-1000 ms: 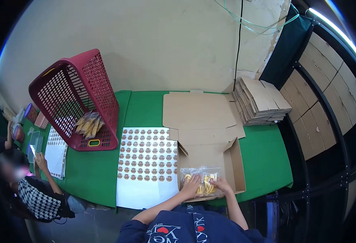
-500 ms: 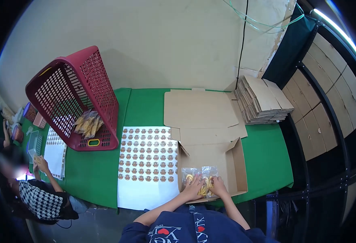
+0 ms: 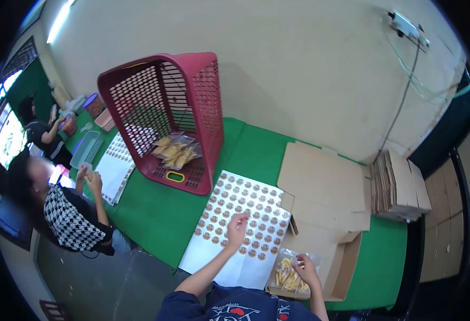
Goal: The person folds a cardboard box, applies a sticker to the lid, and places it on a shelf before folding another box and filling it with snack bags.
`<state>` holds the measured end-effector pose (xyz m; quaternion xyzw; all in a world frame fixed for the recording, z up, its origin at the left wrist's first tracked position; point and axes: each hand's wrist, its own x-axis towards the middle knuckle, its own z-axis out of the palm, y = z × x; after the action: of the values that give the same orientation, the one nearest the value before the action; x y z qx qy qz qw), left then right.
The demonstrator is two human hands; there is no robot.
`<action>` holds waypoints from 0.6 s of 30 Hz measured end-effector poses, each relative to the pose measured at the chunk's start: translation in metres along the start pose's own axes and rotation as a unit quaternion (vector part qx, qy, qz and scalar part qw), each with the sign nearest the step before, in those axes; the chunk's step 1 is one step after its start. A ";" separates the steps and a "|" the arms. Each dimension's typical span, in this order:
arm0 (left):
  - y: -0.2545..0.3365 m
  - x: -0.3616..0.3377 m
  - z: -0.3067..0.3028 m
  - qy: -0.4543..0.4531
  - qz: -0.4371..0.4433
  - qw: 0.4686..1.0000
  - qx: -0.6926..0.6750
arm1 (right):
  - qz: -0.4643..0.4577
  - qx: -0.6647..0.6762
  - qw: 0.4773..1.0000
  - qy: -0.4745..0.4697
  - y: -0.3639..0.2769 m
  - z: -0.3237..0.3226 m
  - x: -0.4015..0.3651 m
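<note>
Above the sticker sheet (image 3: 219, 262) is my left hand (image 3: 238, 227), empty, with its fingers apart. My right hand (image 3: 305, 267) is over the clear packets of yellow snacks (image 3: 285, 274) at the near end of the open cardboard box (image 3: 332, 262). Its fingers are bent at the right-hand packet, and whether they grip it is hard to tell. The packets lie side by side in the box, whose lid (image 3: 323, 182) is folded back toward the wall.
A tipped red basket (image 3: 207, 107) holds several snack packets (image 3: 177, 152). Flattened cartons (image 3: 398, 184) are stacked at the right. Two people, one near (image 3: 74, 214) and one farther (image 3: 45, 134), are at the left beside a green basket (image 3: 86, 148).
My left hand has left the packets and moved left over the sticker sheet. My right hand stays at the packets. The view has turned left, showing a second person more fully.
</note>
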<state>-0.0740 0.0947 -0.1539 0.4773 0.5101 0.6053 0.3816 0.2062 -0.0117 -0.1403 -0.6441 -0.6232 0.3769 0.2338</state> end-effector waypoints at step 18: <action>-0.058 0.226 -0.200 0.242 -0.233 0.843 -0.420 | 0.075 0.033 0.996 0.032 0.012 -0.023 0.013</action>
<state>-0.3256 0.2690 -0.1728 -0.0237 0.3790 0.7513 0.5398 0.2304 0.0034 -0.1380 -0.6928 -0.5527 0.3930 0.2453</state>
